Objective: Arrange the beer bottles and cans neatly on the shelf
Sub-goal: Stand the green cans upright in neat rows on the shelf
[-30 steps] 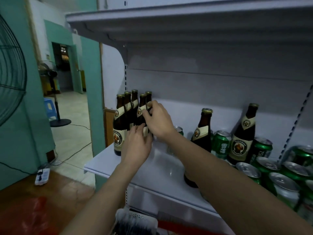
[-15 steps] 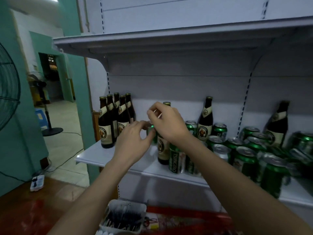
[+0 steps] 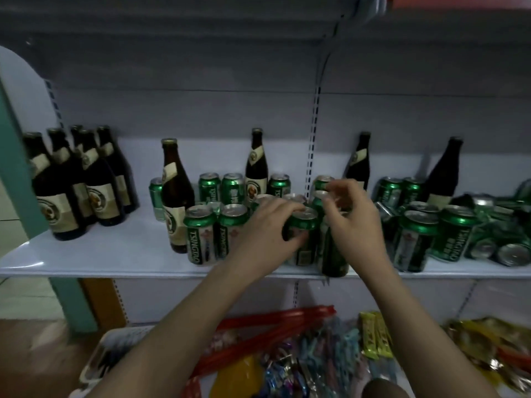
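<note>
Both hands working mid-shelf (image 3: pixel 86 254): left hand (image 3: pixel 267 239) gripping green can (image 3: pixel 301 239); right hand (image 3: pixel 353 222) hovering half-curled, gripping nothing.

Single head view, close, facing forward and slightly down at the shelf (image 3: pixel 120 254), somewhat blurred.

Both forearms bare, reaching up and forward from the bottom of the head view, converging toward center. Left hand (image 3: pixel 265 234) palm down, fingers spread and curled forward, thumb tucked underneath, wrapped round something at its fingertips. Right hand (image 3: pixel 355 222) just beside it, slightly higher, back of hand toward camera, wrist bent a little, fingers (image 3: pixel 337 193) curled inward at the top with tips close together; motion blur, cannot tell whether they pinch anything. Hands near each other, not touching.
</note>
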